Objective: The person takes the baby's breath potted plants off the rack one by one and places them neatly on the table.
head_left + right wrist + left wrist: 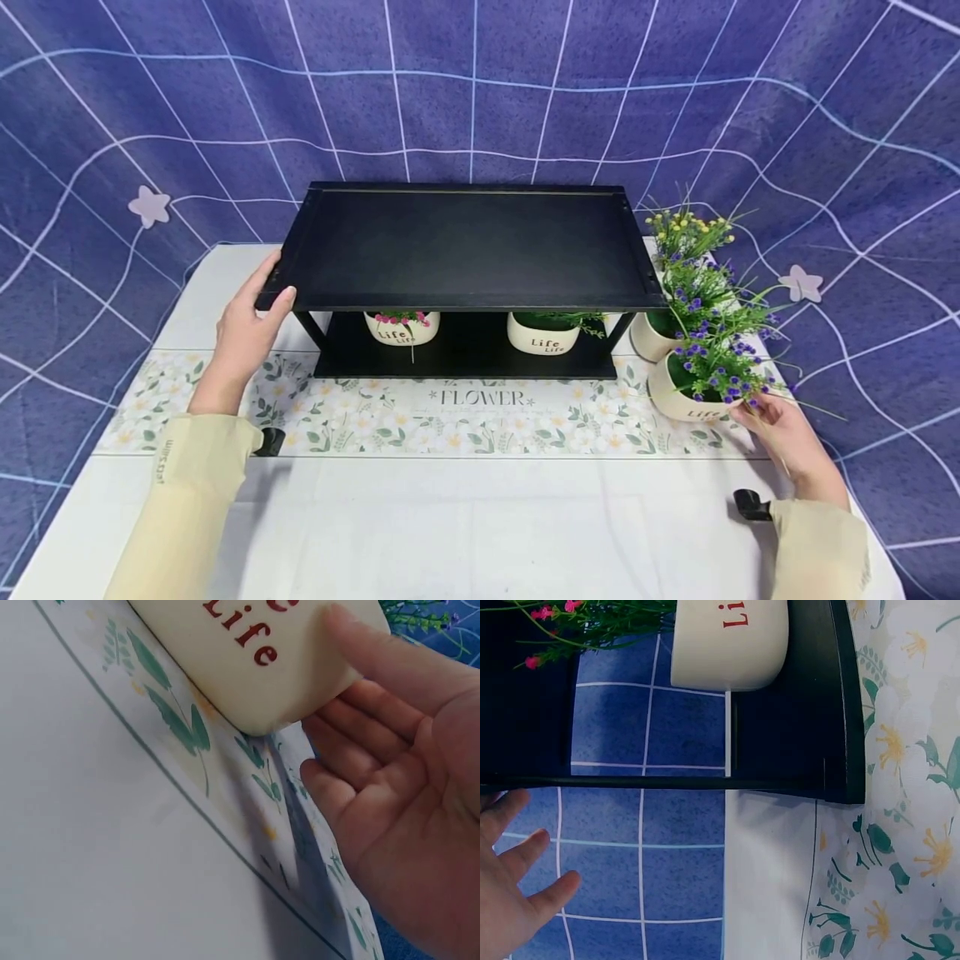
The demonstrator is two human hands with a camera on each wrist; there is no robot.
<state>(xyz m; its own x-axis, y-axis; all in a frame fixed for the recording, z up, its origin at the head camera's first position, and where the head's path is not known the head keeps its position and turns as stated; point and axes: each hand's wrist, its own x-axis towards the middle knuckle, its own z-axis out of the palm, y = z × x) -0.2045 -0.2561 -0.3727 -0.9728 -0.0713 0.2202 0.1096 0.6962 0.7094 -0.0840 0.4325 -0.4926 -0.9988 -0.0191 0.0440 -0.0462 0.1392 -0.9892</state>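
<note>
A black two-tier shelf (465, 250) stands mid-table. My left hand (249, 329) rests on its top left front corner, the thumb on the upper board; in the left wrist view the other fingers (551, 896) are spread and fairly straight beside the frame. At the right, my right hand (783, 437) pinches the end of a cream flowerpot (675, 396) with purple flowers, thumb (375, 645) on the lettered front and fingers behind. Whether that pot touches the table cannot be told. On the lower board sit a pink-flowered pot (401, 329) and a green-leaved pot (543, 335).
Behind the held pot stand another purple-flowered pot (651, 337) and a plant with yellow flowers (686, 233), close to the shelf's right side. A floral runner (480, 425) crosses the white table (450, 525). A blue gridded cloth (480, 108) hangs behind.
</note>
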